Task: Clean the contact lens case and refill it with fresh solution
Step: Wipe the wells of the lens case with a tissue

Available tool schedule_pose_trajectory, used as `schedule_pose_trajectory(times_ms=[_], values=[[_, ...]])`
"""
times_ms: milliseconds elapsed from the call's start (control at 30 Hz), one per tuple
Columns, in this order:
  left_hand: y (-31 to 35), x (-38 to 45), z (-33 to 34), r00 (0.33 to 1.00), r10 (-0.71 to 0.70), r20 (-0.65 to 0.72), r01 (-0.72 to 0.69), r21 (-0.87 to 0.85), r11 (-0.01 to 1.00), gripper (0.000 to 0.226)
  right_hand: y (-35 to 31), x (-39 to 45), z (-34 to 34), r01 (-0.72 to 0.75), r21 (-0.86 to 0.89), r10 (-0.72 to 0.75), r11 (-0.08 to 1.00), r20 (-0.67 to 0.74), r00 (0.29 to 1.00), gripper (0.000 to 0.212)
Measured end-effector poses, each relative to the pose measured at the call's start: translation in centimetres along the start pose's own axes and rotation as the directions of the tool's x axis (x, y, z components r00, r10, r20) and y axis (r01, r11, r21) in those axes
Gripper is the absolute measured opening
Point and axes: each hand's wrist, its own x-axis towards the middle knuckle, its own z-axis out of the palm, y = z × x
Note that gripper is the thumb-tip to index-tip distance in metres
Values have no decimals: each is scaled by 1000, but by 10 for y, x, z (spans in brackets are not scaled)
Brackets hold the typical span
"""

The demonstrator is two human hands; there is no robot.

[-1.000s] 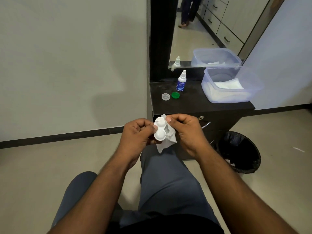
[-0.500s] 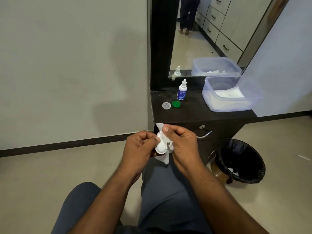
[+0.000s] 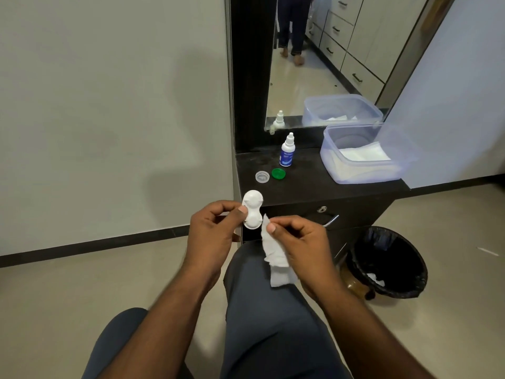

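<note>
My left hand (image 3: 214, 231) pinches the white two-well contact lens case (image 3: 252, 209) at its narrow waist and holds it upright in front of the cabinet. Just to its right, my right hand (image 3: 299, 242) pinches a crumpled white tissue (image 3: 274, 255) that hangs down over my knee, apart from the case. On the dark cabinet top (image 3: 306, 184) lie a clear cap (image 3: 262, 176) and a green cap (image 3: 278, 173). Behind them stands the small solution bottle (image 3: 287, 151) with a blue label.
A clear plastic box (image 3: 363, 154) holding white tissues sits at the right of the cabinet top, below a mirror (image 3: 314, 64). A black-lined bin (image 3: 388, 261) stands on the floor at the right. Cabinet drawers with a metal handle (image 3: 330, 220) face my knees.
The tissue, which was pressed against the case, has come away to the right with my right hand. My left hand has lifted the case slightly up and left.
</note>
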Motion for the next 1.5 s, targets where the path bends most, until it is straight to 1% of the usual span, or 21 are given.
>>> schedule_pose_trajectory(times_ms=[67,133,200,267,333,400,533,633,667,733,800,900,967,1067,1133,1200,1233,1300,1367,1433,1500], values=[[4,11,7,990,142,1,-141,117,983,8,-2,8,-9,-27,17,28,999,-75,997,12],[12,28,12,945,314,92,-327,260,909,11,-1,14,-19,-42,6,43,999,-136,990,14],[22,52,18,839,481,253,-543,423,726,8,4,20,-29,-62,-4,61,998,-180,982,15],[30,75,23,698,567,438,-710,526,468,9,9,23,-33,-90,-14,85,996,-198,976,14],[32,93,30,551,554,625,-821,524,226,17,13,28,-35,-97,-13,92,995,-215,972,13],[27,107,34,419,518,746,-893,442,86,23,17,34,-36,-90,-20,83,996,-233,969,12],[9,119,40,219,416,882,-962,266,-57,27,22,44,-38,-53,-44,39,998,-280,959,12],[11,127,41,94,333,938,-977,151,-149,12,28,48,-37,-68,-27,57,997,-290,955,15],[12,132,41,47,323,945,-976,113,-188,14,31,50,-36,-72,-25,62,997,-287,956,16],[11,144,39,-21,259,966,-976,36,-213,44,37,54,-32,-62,-19,54,998,-282,958,20],[13,152,38,-40,187,982,-972,5,-235,59,40,56,-27,-21,-7,18,1000,-280,960,22],[22,154,39,-35,109,993,-965,-5,-263,56,41,61,-20,21,27,-13,999,-278,960,19],[23,156,38,-29,122,992,-968,2,-250,55,41,63,-16,42,23,-35,999,-262,964,16],[23,153,36,50,213,976,-976,93,-197,40,41,65,-13,84,-10,-84,996,-201,976,13],[29,142,38,206,325,923,-968,242,-73,30,40,65,-11,76,5,-75,997,-143,987,14],[35,129,45,467,380,798,-883,441,159,28,38,66,-12,58,31,-54,998,-101,993,18],[37,124,50,591,345,729,-806,536,251,26,38,66,-14,47,37,-44,998,-85,995,19],[39,116,62,752,238,614,-658,682,319,27,37,66,-22,33,49,-30,998,-66,997,19],[40,105,73,835,147,530,-550,790,270,35,34,65,-34,45,49,-39,998,-102,994,21],[37,95,82,872,105,478,-490,847,206,46,33,65,-48,43,23,-39,999,-159,987,22],[31,88,92,894,57,444,-447,875,189,54,33,66,-60,35,-19,-38,999,-180,983,21]])
